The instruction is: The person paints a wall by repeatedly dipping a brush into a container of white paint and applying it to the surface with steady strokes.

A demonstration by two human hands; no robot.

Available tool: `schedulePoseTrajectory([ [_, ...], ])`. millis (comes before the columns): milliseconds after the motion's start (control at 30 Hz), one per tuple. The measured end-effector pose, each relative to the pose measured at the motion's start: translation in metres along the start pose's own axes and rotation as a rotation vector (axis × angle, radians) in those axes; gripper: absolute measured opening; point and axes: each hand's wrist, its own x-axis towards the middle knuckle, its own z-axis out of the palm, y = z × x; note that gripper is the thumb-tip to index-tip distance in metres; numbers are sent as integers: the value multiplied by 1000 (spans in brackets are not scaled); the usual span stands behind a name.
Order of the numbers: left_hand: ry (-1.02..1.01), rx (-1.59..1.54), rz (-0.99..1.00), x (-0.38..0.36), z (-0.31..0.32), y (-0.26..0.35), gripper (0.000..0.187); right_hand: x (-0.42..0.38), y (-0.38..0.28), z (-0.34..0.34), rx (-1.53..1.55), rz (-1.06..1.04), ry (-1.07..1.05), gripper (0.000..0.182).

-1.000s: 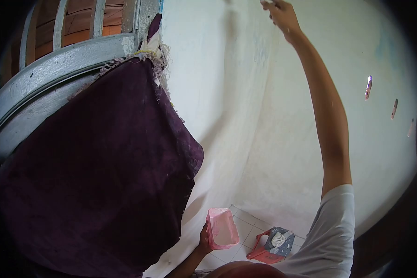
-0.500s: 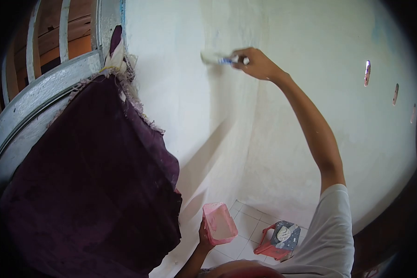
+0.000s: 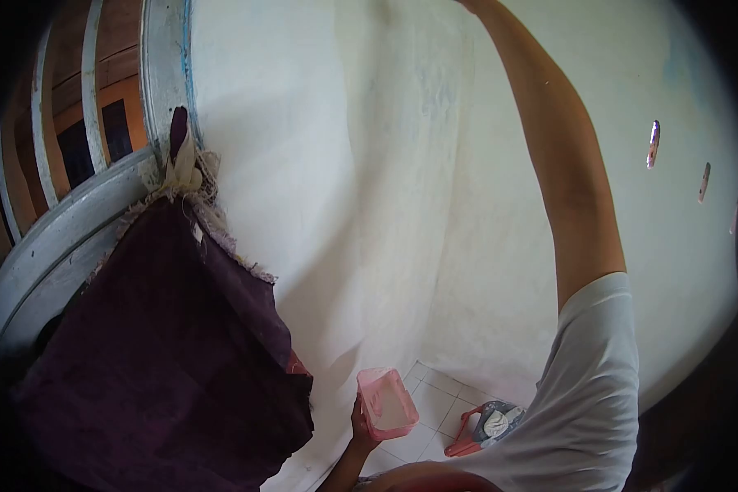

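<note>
My left hand (image 3: 361, 425) grips a pink plastic tub (image 3: 389, 432) by its left side, low in the view. White paint (image 3: 395, 407) lies in the tub, and smears of it coat the inner walls. My right arm (image 3: 562, 156) stretches up along the wall and leaves the view at the top edge. The right hand and whatever it holds are out of sight. Pale painted wall (image 3: 385, 164) fills the middle, with a damp-looking, uneven band running down near the corner.
A dark purple cloth (image 3: 172, 344) hangs at the left from a grey window frame with bars (image 3: 94, 82). Down on the tiled floor (image 3: 435, 402) stands a red and grey stool (image 3: 467, 435) with a white rag (image 3: 496, 424) on it. Slots of light pierce the right wall.
My right hand, which held a paintbrush against the wall, has risen past the top edge. The view has shifted, so the cloth and window sit lower and further left. The tub stays in my left hand.
</note>
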Motion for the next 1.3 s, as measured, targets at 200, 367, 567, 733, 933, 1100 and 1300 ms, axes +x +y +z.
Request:
schedulePoseTrajectory([
  [200,-24,15,-7,16,-1,7,72,-125,26,80,121,-66,-88,39],
  [367,-57,69,-52,16,10,20,74,-240,39,66,200,-5,-411,30],
  [567,-18,89,-8,15,10,28,73,-149,74,49,-16,-398,-686,27],
  [733,-24,-35,-9,13,-3,23,73,11,56,-2,32,-22,-486,30],
  [933,51,-27,0,12,3,25,73,24,78,38,-4,-13,-196,25],
  [1100,0,-42,-15,13,0,26,74,-137,72,82,46,-102,-200,30],
  [1300,-22,32,-48,18,9,32,76,-215,61,36,-64,-36,-1115,35],
])
